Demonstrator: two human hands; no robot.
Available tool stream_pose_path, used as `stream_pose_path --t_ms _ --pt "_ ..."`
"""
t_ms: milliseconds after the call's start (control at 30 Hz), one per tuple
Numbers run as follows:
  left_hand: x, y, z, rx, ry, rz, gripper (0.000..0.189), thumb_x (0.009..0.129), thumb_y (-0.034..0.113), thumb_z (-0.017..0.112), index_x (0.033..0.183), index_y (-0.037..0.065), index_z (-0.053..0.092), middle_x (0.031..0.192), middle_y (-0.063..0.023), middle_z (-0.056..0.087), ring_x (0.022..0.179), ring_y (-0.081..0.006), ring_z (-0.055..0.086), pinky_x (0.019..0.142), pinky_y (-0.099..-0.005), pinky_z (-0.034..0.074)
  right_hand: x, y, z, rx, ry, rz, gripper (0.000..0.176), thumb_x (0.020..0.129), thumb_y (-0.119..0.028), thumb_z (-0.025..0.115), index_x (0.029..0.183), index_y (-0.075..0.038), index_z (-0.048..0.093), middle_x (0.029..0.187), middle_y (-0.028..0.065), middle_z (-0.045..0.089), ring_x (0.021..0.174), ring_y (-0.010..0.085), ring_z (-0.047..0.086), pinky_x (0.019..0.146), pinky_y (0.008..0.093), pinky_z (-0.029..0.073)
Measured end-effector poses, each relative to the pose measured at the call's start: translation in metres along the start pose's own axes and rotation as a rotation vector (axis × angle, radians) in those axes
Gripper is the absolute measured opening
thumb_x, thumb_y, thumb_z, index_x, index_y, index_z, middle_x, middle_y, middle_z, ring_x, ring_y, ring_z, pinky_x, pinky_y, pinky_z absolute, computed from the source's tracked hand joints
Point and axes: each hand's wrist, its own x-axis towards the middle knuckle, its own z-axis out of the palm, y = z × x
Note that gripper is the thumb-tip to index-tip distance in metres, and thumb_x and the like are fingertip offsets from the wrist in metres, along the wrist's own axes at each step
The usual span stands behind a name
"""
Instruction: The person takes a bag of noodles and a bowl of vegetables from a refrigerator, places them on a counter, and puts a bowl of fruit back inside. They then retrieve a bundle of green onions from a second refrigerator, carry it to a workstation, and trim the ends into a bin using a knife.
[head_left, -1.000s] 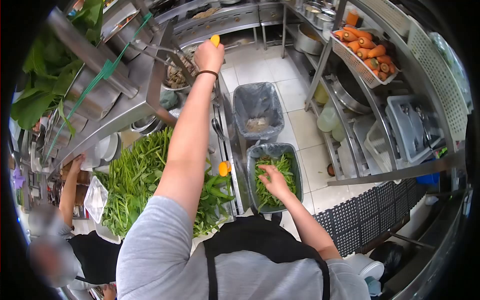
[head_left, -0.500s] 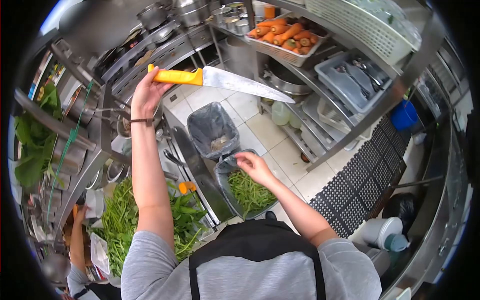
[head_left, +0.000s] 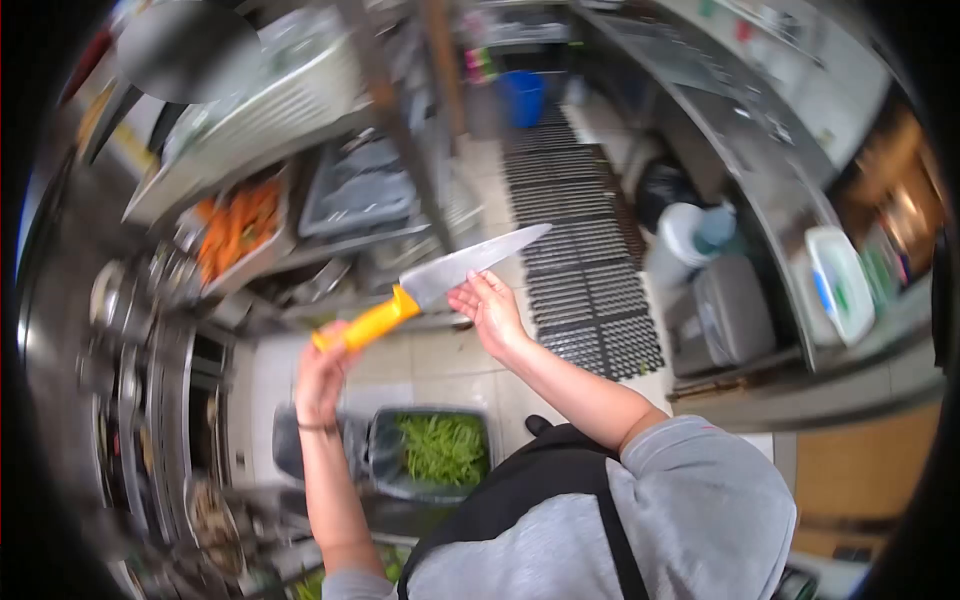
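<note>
A large knife [head_left: 475, 262] with a yellow handle is up in front of me, its blade pointing right and slightly upward. The end of the yellow handle is in my left hand [head_left: 328, 372], fingers closed round it. My right hand [head_left: 487, 305] is at the lower edge of the blade, thumb and fingertips against or very near the metal; its fingers are partly spread. Below the knife, a lined bin [head_left: 378, 470] holds green leaves and stems [head_left: 445, 448].
Rubber matting [head_left: 575, 250] runs forward along the floor to a blue bucket [head_left: 522, 98]. At the left, a rack holds a basket of carrots [head_left: 240, 228] and a grey tray [head_left: 360, 190]. A steel counter [head_left: 745, 150] lines the right, with a grey bin [head_left: 735, 310] beneath.
The view has swung right, toward the matting and the steel counter. My right hand has come up from near the leaf bin to the blade, while the knife stays in my left hand.
</note>
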Motion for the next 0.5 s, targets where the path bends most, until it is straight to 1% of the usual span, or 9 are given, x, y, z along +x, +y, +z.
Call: stream_pose_path --t_ms 67,100,133,167,233,300,400,467,500 --pt "0.007 -0.044 0.034 0.174 -0.151 -0.163 0.040 0.071 0.004 0.067 0.109 0.000 0.053 0.105 -0.0084 0.058 0.093 -0.0197 0.058 0.083 -0.0324 0.048 0.006 -0.040 -0.042 -0.192 0.071 -0.024 0.016 0.089 -0.021 0.050 0.085 -0.006 0.053 0.079 0.0040 0.059 0.072 0.0131 0.058 0.067 0.0262 0.047" --pt "0.010 -0.064 0.058 0.233 -0.271 -0.230 0.039 0.070 0.003 0.067 0.108 0.000 0.056 0.100 -0.0084 0.061 0.087 -0.0190 0.060 0.082 -0.0316 0.048 0.007 -0.060 -0.063 -0.195 0.095 -0.075 0.016 0.089 -0.021 0.050 0.085 -0.006 0.053 0.079 0.0040 0.059 0.072 0.0131 0.058 0.067 0.0262 0.047" --pt "0.017 -0.089 0.075 0.296 -0.407 -0.297 0.036 0.070 0.002 0.068 0.105 0.000 0.058 0.096 -0.0086 0.063 0.083 -0.0174 0.061 0.080 -0.0304 0.048 0.007 -0.080 -0.083 -0.336 0.069 -0.118 0.015 0.089 -0.020 0.049 0.087 -0.006 0.053 0.076 0.0030 0.059 0.068 0.0111 0.057 0.063 0.0244 0.047" --pt "0.023 -0.108 0.101 0.373 -0.513 -0.379 0.031 0.070 0.001 0.067 0.100 0.000 0.060 0.096 -0.0081 0.063 0.083 -0.0153 0.061 0.079 -0.0296 0.047 0.006 -0.102 -0.103 -0.478 0.048 -0.155 0.015 0.090 -0.019 0.047 0.088 -0.005 0.054 0.074 0.0019 0.059 0.064 0.0092 0.057 0.059 0.0227 0.048" --pt "0.042 -0.151 0.158 0.457 -0.742 -0.472 0.035 0.076 0.001 0.062 0.109 -0.001 0.054 0.095 -0.0104 0.063 0.082 -0.0168 0.062 0.078 -0.0294 0.048 0.005 -0.143 -0.139 -0.596 0.075 -0.189 0.016 0.089 -0.019 0.048 0.084 -0.004 0.054 0.070 0.0008 0.057 0.059 0.0069 0.054 0.056 0.0205 0.046" --pt "0.065 -0.195 0.224 0.366 -0.807 -0.590 0.032 0.081 0.007 0.059 0.111 -0.001 0.050 0.089 -0.0082 0.062 0.079 -0.0159 0.060 0.074 -0.0282 0.048 0.010 -0.180 -0.186 -0.662 0.088 -0.236 0.016 0.089 -0.018 0.049 0.082 -0.004 0.054 0.069 0.0008 0.056 0.058 0.0065 0.053 0.053 0.0205 0.046" --pt "0.094 -0.241 0.321 0.319 -0.856 -0.628 0.017 0.086 0.014 0.052 0.098 0.002 0.049 0.076 -0.0033 0.055 0.067 -0.0128 0.054 0.060 -0.0256 0.045 0.010 -0.244 -0.233 -0.758 0.221 -0.307 0.018 0.088 -0.018 0.050 0.078 -0.003 0.054 0.064 0.0016 0.056 0.055 0.0067 0.052 0.051 0.0206 0.045" --pt "0.124 -0.267 0.359 0.317 -0.870 -0.639 0.016 0.086 0.014 0.053 0.097 0.003 0.049 0.074 -0.0025 0.054 0.065 -0.0122 0.052 0.059 -0.0254 0.045 0.008 -0.297 -0.261 -0.860 0.297 -0.259 0.021 0.088 -0.019 0.051 0.077 -0.001 0.056 0.062 0.0035 0.057 0.052 0.0082 0.054 0.049 0.0215 0.046" --pt "0.136 -0.277 0.373 0.302 -0.838 -0.639 0.015 0.086 0.015 0.053 0.095 0.004 0.049 0.073 -0.0018 0.052 0.063 -0.0117 0.050 0.057 -0.0251 0.044 0.010 -0.318 -0.288 -0.897 0.330 -0.307 0.024 0.087 -0.021 0.052 0.074 -0.001 0.057 0.062 0.0050 0.059 0.052 0.0096 0.055 0.049 0.0236 0.047"
